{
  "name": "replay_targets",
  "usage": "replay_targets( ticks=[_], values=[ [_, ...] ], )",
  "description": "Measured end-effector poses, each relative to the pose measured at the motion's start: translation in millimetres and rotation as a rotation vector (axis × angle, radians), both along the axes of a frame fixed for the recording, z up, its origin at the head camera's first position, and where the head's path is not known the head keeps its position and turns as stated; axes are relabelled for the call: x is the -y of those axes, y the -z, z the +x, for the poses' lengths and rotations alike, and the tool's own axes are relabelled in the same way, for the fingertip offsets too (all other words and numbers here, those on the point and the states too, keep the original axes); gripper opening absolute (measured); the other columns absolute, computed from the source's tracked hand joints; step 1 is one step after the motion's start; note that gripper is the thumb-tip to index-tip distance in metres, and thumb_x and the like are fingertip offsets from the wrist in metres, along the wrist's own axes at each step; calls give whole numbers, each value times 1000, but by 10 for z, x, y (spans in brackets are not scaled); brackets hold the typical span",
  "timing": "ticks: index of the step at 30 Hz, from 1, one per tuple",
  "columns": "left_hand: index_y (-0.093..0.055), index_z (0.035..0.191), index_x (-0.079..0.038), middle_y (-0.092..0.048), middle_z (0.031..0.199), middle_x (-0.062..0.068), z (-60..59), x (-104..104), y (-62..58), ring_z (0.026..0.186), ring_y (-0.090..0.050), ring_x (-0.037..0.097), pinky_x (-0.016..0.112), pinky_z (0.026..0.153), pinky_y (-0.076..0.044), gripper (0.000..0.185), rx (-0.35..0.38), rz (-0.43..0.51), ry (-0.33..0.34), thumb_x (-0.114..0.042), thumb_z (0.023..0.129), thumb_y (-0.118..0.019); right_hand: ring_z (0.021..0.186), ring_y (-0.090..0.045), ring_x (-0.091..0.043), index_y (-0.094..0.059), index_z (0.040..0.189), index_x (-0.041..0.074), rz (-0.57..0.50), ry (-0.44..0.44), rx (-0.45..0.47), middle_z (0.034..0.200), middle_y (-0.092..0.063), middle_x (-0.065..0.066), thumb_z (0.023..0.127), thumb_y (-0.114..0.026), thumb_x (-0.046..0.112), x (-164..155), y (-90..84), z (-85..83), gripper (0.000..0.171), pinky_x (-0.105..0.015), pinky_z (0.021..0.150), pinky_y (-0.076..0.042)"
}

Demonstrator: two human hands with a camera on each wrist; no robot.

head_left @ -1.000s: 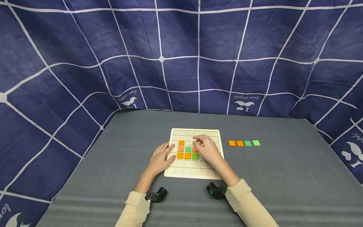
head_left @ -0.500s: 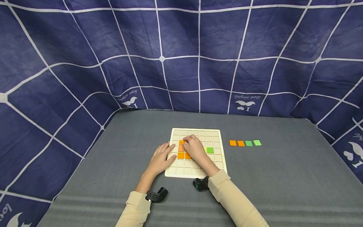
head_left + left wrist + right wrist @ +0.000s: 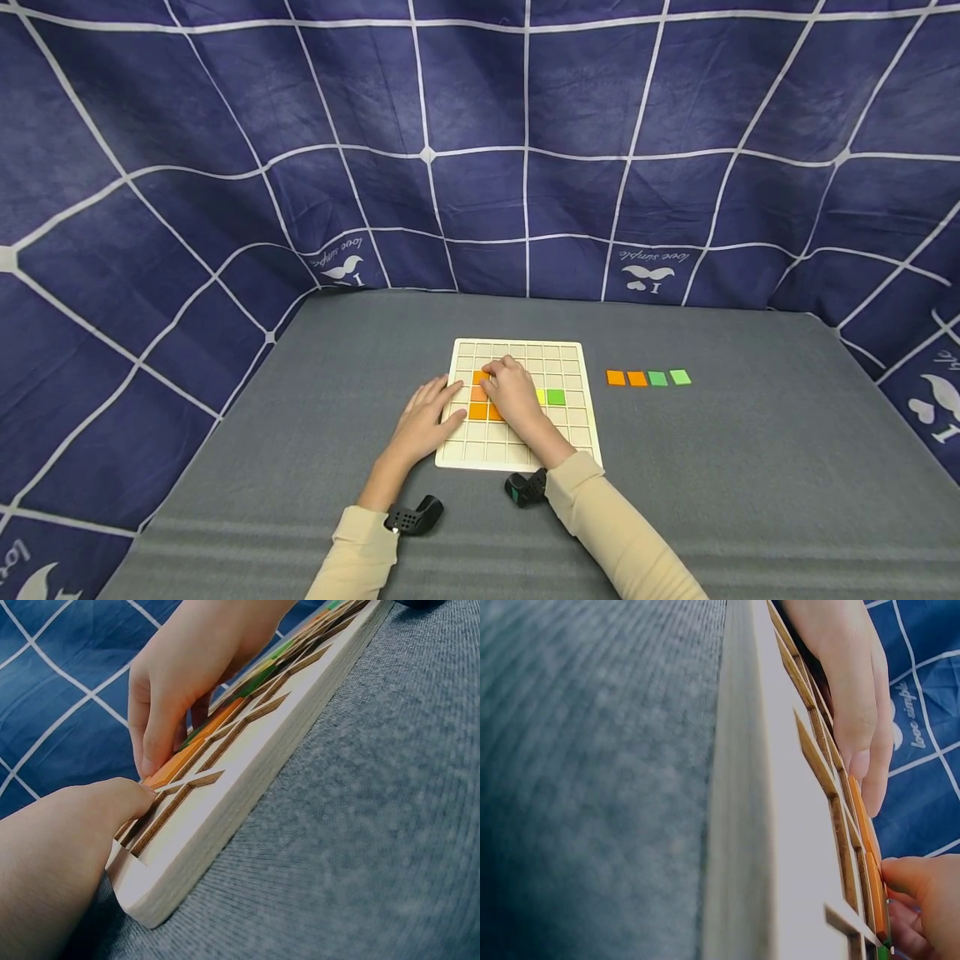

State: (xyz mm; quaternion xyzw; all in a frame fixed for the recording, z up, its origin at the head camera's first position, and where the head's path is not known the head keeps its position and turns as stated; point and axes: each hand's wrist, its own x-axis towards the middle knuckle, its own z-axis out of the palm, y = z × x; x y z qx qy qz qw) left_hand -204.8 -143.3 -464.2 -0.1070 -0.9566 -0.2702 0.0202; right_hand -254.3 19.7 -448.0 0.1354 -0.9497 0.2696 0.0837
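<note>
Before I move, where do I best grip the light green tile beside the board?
Probably pinch the light green tile by its near and far edges, coming from above right: it lies flat, the darker green tile close on its left.

Down at seven o'clock it's the left sleeve (image 3: 348, 567), plain cream cloth, finishing in a broad, creased left cuff (image 3: 375, 525). Swing to five o'clock and there's its twin, the right sleeve (image 3: 630, 537), same cream, wrinkles bunching by the right cuff (image 3: 577, 477)! Between six and seven, a black camera (image 3: 422, 517): curved, stubby, tiny holes (image 3: 407, 518) clustered on its face, a little white spot (image 3: 396, 531) at its eight o'clock. Near half past five, a second black camera (image 3: 529, 489), and look, a green patch (image 3: 515, 494) at its nine o'clock! Beyond the cuffs, left hand (image 3: 422, 427) and right hand (image 3: 516, 396) are both bare
</note>
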Motion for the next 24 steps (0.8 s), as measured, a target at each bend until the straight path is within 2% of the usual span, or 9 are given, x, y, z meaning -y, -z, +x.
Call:
replay_targets(
  ticks=[14, 24],
  values=[
    [-43, 135, -19, -33, 146, 8, -3, -5, 9, 137, -25, 28, 46, 115, -15, 53, -5, 14, -2, -42, 88, -49, 97, -57, -23, -64, 103, 9, -22, 13, -11, 101, -61, -7, 84, -63, 18, 10, 20, 28, 21, -37, 85, -47],
    [-43, 135, -20, -33, 146, 8, -9, -4, 15, 137, -25, 28, 46, 115, -15, 53, -3, 12, -6, -43, 88, -49, 74, -56, -15, -59, 95, 15, -158, 26, -44, 79, -61, 0, 81, -65, 12, 21, 54, 54, 15, -27, 67, -40]
  ],
)
